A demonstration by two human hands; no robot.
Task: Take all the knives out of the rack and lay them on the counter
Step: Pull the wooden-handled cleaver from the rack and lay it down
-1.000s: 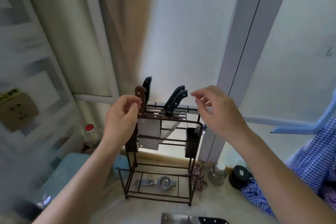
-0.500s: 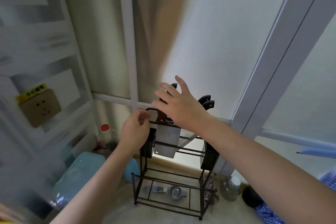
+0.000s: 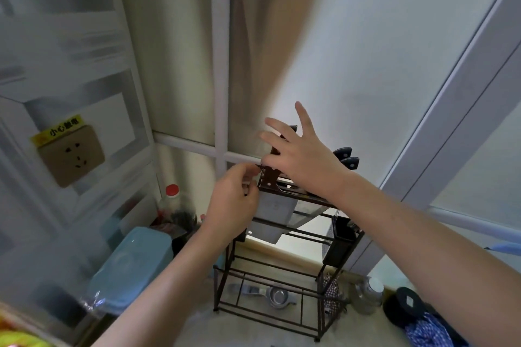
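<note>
A dark wire knife rack (image 3: 282,270) stands on the counter against the window. A cleaver with a brown handle (image 3: 269,179) sits in its top left slot, and its broad steel blade (image 3: 275,214) hangs below. Two black knife handles (image 3: 346,158) stick up at the rack's right, and another black handle (image 3: 293,128) shows behind my fingers. My left hand (image 3: 234,205) pinches the rack's top left corner. My right hand (image 3: 298,158) hovers over the brown handle with its fingers spread, hiding the handle's top.
A blue lidded box (image 3: 132,265) and a red-capped bottle (image 3: 172,197) stand left of the rack. A wall socket (image 3: 72,155) is further left. A small strainer (image 3: 277,297) lies on the bottom shelf. A glass jar (image 3: 366,294), a black lid (image 3: 406,304) and checked cloth (image 3: 428,332) lie right.
My right hand has crossed from the rack's right side to above the brown handle. My left hand has slid off that handle to the rack's corner. The view has shifted up and left.
</note>
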